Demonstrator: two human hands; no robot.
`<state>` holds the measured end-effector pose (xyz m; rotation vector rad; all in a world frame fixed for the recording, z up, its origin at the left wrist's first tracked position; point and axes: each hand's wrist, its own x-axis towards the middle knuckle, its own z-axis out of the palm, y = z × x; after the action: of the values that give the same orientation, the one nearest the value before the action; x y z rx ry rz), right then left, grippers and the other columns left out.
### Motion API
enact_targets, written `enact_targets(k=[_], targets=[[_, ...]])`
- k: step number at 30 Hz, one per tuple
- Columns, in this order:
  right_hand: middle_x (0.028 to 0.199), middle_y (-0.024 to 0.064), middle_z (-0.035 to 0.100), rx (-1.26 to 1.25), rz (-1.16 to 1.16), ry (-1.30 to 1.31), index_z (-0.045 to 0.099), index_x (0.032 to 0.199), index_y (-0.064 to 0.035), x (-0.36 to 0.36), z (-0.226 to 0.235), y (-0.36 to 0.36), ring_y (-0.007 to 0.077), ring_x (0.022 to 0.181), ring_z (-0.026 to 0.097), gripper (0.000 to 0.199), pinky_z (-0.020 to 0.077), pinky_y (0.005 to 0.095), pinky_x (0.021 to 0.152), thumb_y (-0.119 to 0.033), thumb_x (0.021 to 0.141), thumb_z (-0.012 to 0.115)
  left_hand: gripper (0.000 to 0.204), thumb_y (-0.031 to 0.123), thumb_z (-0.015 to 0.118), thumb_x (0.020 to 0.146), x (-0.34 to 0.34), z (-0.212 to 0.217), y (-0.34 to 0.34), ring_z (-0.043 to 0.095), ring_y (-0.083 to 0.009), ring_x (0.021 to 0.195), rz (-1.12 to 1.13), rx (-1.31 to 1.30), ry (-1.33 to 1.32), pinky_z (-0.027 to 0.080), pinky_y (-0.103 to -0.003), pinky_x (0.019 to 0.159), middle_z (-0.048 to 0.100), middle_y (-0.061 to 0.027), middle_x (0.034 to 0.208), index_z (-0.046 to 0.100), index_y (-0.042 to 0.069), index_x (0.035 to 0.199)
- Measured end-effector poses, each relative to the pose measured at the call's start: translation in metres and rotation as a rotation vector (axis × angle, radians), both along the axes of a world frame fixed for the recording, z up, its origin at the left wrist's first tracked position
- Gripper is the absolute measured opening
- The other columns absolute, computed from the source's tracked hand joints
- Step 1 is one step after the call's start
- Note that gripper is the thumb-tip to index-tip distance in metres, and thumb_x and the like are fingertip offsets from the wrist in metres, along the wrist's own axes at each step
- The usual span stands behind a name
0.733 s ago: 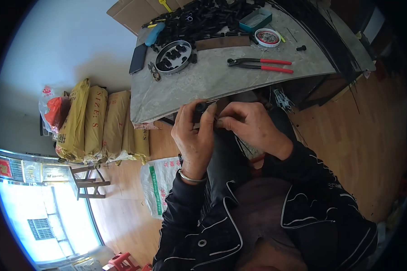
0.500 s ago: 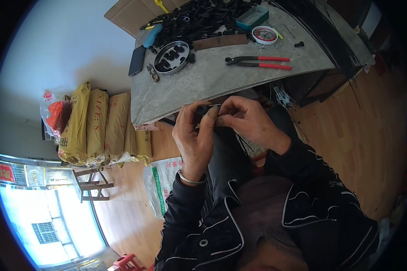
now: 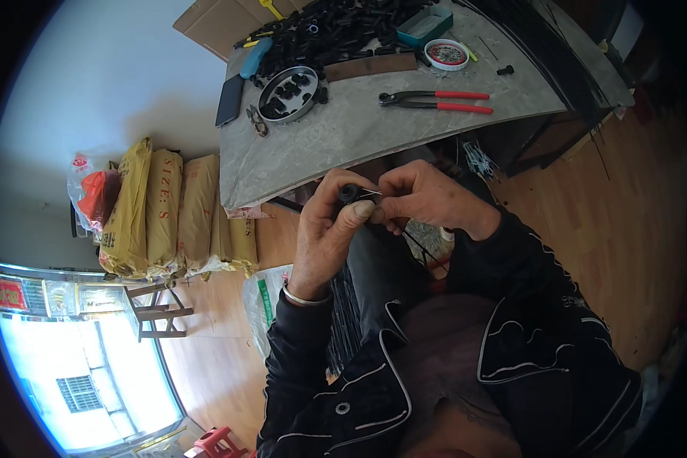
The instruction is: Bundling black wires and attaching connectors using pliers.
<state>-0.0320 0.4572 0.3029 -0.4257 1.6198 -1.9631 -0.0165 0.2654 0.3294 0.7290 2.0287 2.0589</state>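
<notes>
In front of the table edge, my left hand (image 3: 330, 229) pinches a small round black part (image 3: 349, 193) between thumb and index finger. A thin metal pin or wire (image 3: 370, 191) sticks out of that part toward my other hand. My right hand (image 3: 426, 195) is closed beside it, its thumb and index finger pinched at the wire's end. Whether anything else sits in those right fingers is hidden. A thin dark strand (image 3: 416, 243) hangs below the right hand.
On the grey table (image 3: 328, 145) lie red-handled pincers (image 3: 439, 101), a round tin (image 3: 286, 95) with black parts, a dish of small metal bits (image 3: 446, 53), a teal tray (image 3: 425, 27) and a heap of black parts (image 3: 336, 30). Long black strands (image 3: 542, 53) cross the right side. Sacks (image 3: 164, 210) stand left.
Both hands have shifted slightly, the right one a little to the right. The black part has turned, and more of the thin metal wire shows between the hands.
</notes>
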Motion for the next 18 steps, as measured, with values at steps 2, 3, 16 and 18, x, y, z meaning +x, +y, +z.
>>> enact_targets(k=[2, 3, 16, 18], targets=[[0.070, 0.0036, 0.062, -0.005, 0.007, 0.019, 0.064, 0.081, -0.0011, 0.000, 0.001, -0.002, 0.0102, 0.062, 0.060, 0.014, 0.0483, 0.0236, 0.058, -0.012, 0.085, 0.072, 0.031, 0.031, 0.065, 0.089, 0.001, -0.002, 0.002, 0.049, -0.0136, 0.090, 0.020, 0.013, -0.019, 0.039, -0.027, 0.083, 0.051, -0.0034, 0.094, 0.058, 0.001, 0.096], [0.070, 0.0036, 0.062, -0.002, 0.016, 0.025, 0.064, 0.081, -0.0011, 0.001, 0.000, -0.004, 0.0102, 0.062, 0.060, 0.014, 0.0483, 0.0236, 0.058, -0.012, 0.085, 0.072, 0.031, 0.031, 0.064, 0.090, 0.000, -0.006, 0.002, 0.049, -0.0138, 0.089, 0.027, 0.057, -0.042, 0.039, -0.028, 0.082, 0.050, -0.0037, 0.094, 0.057, 0.002, 0.096], [0.076, 0.0053, 0.064, 0.358, -0.260, 0.358, 0.064, 0.087, 0.0034, 0.007, 0.010, -0.017, 0.0110, 0.069, 0.062, 0.014, 0.0510, 0.0236, 0.064, -0.008, 0.083, 0.071, 0.035, 0.039, 0.050, 0.099, 0.008, -0.033, 0.012, 0.054, -0.0222, 0.104, 0.185, 0.496, -0.100, 0.042, -0.035, 0.093, 0.057, -0.0118, 0.098, 0.050, 0.004, 0.103], [0.079, 0.0063, 0.065, 0.448, -0.313, 0.515, 0.063, 0.088, 0.0042, 0.008, 0.018, -0.017, 0.0112, 0.071, 0.063, 0.015, 0.0514, 0.0239, 0.065, -0.008, 0.083, 0.071, 0.040, 0.044, 0.042, 0.100, 0.005, -0.035, 0.012, 0.051, -0.0169, 0.081, 0.277, 0.497, -0.128, 0.043, -0.030, 0.075, 0.051, -0.0066, 0.082, 0.049, 0.004, 0.098]])
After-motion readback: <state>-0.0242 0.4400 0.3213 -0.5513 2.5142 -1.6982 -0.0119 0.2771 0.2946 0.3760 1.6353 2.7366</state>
